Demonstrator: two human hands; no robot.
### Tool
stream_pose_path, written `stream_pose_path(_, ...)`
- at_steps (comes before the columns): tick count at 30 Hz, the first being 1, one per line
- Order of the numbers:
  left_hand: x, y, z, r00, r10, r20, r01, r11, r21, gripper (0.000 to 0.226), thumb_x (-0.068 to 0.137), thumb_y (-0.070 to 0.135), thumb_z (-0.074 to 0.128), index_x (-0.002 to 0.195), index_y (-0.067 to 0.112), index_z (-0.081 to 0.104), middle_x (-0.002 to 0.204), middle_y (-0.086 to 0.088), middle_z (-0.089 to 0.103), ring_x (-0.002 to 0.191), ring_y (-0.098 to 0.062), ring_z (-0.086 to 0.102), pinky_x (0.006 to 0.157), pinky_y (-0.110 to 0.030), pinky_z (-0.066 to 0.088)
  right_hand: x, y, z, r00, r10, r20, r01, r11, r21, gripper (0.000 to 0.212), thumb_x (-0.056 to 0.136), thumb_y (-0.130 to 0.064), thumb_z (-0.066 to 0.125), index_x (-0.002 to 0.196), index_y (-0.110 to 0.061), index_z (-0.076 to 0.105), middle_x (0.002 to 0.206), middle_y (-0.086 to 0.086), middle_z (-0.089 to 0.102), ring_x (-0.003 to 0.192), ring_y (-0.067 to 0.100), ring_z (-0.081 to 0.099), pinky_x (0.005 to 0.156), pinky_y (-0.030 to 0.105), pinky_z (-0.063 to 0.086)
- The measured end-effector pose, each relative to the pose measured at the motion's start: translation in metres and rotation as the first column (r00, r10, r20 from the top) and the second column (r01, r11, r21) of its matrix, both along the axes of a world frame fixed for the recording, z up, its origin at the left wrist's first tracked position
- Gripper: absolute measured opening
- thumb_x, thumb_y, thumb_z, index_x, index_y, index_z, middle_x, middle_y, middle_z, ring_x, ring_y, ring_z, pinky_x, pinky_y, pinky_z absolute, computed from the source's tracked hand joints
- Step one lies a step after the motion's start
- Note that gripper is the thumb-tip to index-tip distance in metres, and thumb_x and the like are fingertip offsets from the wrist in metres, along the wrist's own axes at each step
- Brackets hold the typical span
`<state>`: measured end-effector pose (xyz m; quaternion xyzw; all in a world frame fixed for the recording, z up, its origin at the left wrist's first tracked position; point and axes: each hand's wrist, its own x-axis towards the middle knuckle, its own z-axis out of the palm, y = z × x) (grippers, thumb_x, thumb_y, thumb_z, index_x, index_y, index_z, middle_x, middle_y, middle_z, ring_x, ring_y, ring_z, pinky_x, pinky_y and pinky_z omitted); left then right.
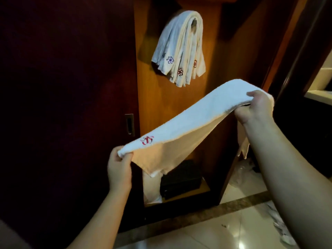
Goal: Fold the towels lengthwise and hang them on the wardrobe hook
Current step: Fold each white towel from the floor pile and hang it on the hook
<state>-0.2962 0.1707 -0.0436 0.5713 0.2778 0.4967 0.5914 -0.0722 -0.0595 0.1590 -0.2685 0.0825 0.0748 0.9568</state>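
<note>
1. White terry-cloth towel with a red embroidered emblem [188,121]: stretched in the air in front of the open wardrobe, folded over along its length, sloping from lower left up to upper right; loose lower layer hanging below the fold.
2. Left hand [119,166]: pinching the lower-left end of the towel, fingers curled round the folded edge just beside the red emblem.
3. Right hand [255,108]: gripping the upper-right end, thumb on top, fingers curled underneath; a short tail of cloth hanging past the wrist.
4. Bundle of folded white towels with purple and red flower embroidery [181,49]: draped over a hook on the orange-brown wooden back panel of the wardrobe [212,72], above the held towel and apart from it.
5. Black rectangular box [181,180]: resting on the wardrobe's bottom shelf, with pale cloth just beside it on the left.
6. Dark sliding door with a recessed metal handle [129,124]: left of the opening.
7. Glossy pale tiled floor [233,230]: lower right.
</note>
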Motion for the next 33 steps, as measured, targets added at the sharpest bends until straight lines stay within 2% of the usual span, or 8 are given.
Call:
stream_pose_path(2,-0.011,0.015,0.009,0.971,-0.189,0.143,0.198,0.979,-0.050,0.031,0.075,0.037,0.076,0.101,0.046,0.063,0.101,0.015,0.070,0.094,-0.002,0.065,0.078,-0.018,0.052,0.004,-0.003,0.000,1.000,0.003,0.014,-0.003,1.000,0.002,0.062,0.080,0.011,0.053,0.138,-0.006,0.039,0.128,0.022,0.057,0.110,0.040,0.064,0.096,0.053,0.055)
stream_pose_path(5,-0.015,0.017,0.005,0.891,-0.454,-0.018,0.450,0.887,-0.098,0.040,0.079,0.021,0.080,0.115,0.033,0.068,0.118,0.002,0.073,0.112,-0.016,0.068,0.090,-0.033,0.054,0.001,-0.002,-0.005,0.999,0.040,0.008,-0.040,0.999,-0.024,0.053,0.082,0.009,0.053,0.132,-0.002,0.043,0.119,0.022,0.062,0.098,0.038,0.068,0.067,0.044,0.062)
stream_pose_path(8,-0.018,0.018,0.005,0.916,-0.387,-0.109,0.388,0.922,-0.011,0.037,0.089,-0.008,0.061,0.102,0.026,0.069,0.097,0.010,0.076,0.094,-0.016,0.072,0.069,-0.020,0.055,-0.003,0.000,-0.019,0.999,0.047,-0.016,-0.048,0.998,-0.050,0.048,0.086,0.006,0.055,0.129,-0.004,0.037,0.113,0.022,0.057,0.094,0.038,0.064,0.045,0.041,0.058)
stream_pose_path(12,-0.026,0.026,0.015,0.905,-0.398,0.149,0.419,0.894,-0.157,0.046,0.086,-0.018,0.051,0.082,0.023,0.072,0.088,0.003,0.075,0.079,-0.015,0.073,0.057,-0.026,0.058,0.004,-0.006,-0.044,0.997,0.048,-0.056,-0.052,0.995,-0.082,0.041,0.088,0.006,0.052,0.125,-0.004,0.037,0.108,0.019,0.055,0.091,0.036,0.062,0.051,0.037,0.057)
stream_pose_path(15,-0.030,0.030,0.016,0.868,-0.438,0.233,0.485,0.849,-0.210,0.048,0.090,-0.014,0.048,0.072,0.024,0.072,0.099,0.000,0.076,0.090,-0.021,0.075,0.062,-0.035,0.061,0.011,-0.008,-0.061,0.993,0.065,-0.100,-0.075,0.992,-0.101,0.053,0.085,0.006,0.053,0.135,-0.006,0.040,0.116,0.018,0.060,0.097,0.036,0.066,0.080,0.043,0.059)
stream_pose_path(25,-0.035,0.024,0.014,0.833,-0.509,0.218,0.552,0.793,-0.257,0.051,0.090,-0.014,0.041,0.063,0.019,0.070,0.105,-0.004,0.076,0.101,-0.031,0.072,0.063,-0.041,0.062,0.019,-0.019,-0.081,0.980,0.016,-0.199,-0.038,0.994,-0.106,0.060,0.082,0.004,0.064,0.133,-0.013,0.039,0.119,0.015,0.055,0.102,0.034,0.061,0.096,0.042,0.055)
stream_pose_path(29,-0.032,0.016,0.007,0.802,-0.485,0.350,0.595,0.702,-0.391,0.027,0.076,0.013,0.050,0.065,0.009,0.074,0.113,-0.015,0.073,0.115,-0.036,0.064,0.094,-0.051,0.052,0.017,-0.023,-0.080,0.983,0.022,-0.182,-0.042,0.993,-0.108,0.056,0.085,0.004,0.059,0.135,-0.012,0.042,0.126,0.013,0.057,0.103,0.033,0.063,0.083,0.042,0.059)
stream_pose_path(33,-0.014,0.008,-0.001,0.847,-0.448,0.286,0.530,0.685,-0.500,0.024,0.088,0.026,0.064,0.070,0.010,0.062,0.094,-0.012,0.073,0.091,-0.027,0.074,0.069,-0.042,0.061,0.016,-0.025,-0.074,0.989,0.041,-0.144,-0.053,0.996,-0.074,0.047,0.090,-0.002,0.060,0.132,-0.013,0.041,0.117,0.014,0.058,0.096,0.032,0.063,0.060,0.040,0.059)
